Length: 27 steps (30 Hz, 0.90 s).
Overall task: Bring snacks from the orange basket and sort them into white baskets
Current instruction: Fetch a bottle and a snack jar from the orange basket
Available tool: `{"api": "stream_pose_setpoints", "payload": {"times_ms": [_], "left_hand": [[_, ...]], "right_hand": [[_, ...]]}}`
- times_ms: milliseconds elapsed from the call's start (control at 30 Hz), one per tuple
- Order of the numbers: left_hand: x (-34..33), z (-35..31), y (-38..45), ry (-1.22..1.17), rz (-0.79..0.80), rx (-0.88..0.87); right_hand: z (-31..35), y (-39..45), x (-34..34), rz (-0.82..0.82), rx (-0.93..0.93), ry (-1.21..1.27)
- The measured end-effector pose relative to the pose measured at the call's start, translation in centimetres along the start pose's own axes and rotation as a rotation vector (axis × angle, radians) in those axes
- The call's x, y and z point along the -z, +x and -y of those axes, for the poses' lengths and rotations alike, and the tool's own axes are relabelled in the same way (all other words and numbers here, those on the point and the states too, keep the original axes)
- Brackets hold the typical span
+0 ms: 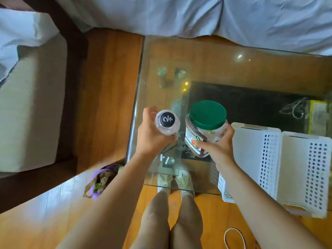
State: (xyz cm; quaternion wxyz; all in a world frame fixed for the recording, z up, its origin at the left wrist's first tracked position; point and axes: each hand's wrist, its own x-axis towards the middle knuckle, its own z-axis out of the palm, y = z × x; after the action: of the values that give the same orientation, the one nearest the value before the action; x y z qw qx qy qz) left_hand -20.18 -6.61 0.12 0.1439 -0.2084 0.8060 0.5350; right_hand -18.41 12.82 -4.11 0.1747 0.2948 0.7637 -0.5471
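My left hand [150, 139] grips a small clear bottle [167, 123] with a black cap, held upright above the glass table's left edge. My right hand [218, 146] holds a clear plastic jar [204, 130] with a green lid and a printed label, dark snacks showing inside. The two containers hang side by side above the table. Two white perforated baskets [251, 146] [294, 166] sit next to each other at the table's right front. No orange basket is in view.
The glass table [224, 62] has a dark shelf beneath it. A bed with white sheets [179, 13] lies beyond. A beige armchair [34, 108] stands left. A purple bag [100, 180] and a white cord [233, 238] lie on the wood floor.
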Motion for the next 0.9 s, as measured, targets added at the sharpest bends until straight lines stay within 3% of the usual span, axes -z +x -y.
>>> {"api": "stream_pose_setpoints", "payload": {"times_ms": [367,533,667,767,900], "left_hand": [[-3.9,2.8,1.8,0.002,0.032,0.071],[-4.7,3.9,1.1,-0.061,0.007,0.099],[-5.2,4.0,0.8,-0.097,0.003,0.112],[-5.0,3.7,-0.4,-0.17,-0.001,0.254],[-3.7,3.2,-4.2,-0.322,-0.046,0.491]], "right_hand": [[-5.4,3.0,-0.5,0.019,0.124,-0.069],[-6.4,2.2,0.1,0.037,0.071,-0.074],[-6.5,1.3,1.4,0.158,-0.028,-0.034],[-5.8,0.1,2.4,0.231,-0.142,-0.058],[-4.1,-2.7,3.8,0.195,-0.204,-0.177]]}}
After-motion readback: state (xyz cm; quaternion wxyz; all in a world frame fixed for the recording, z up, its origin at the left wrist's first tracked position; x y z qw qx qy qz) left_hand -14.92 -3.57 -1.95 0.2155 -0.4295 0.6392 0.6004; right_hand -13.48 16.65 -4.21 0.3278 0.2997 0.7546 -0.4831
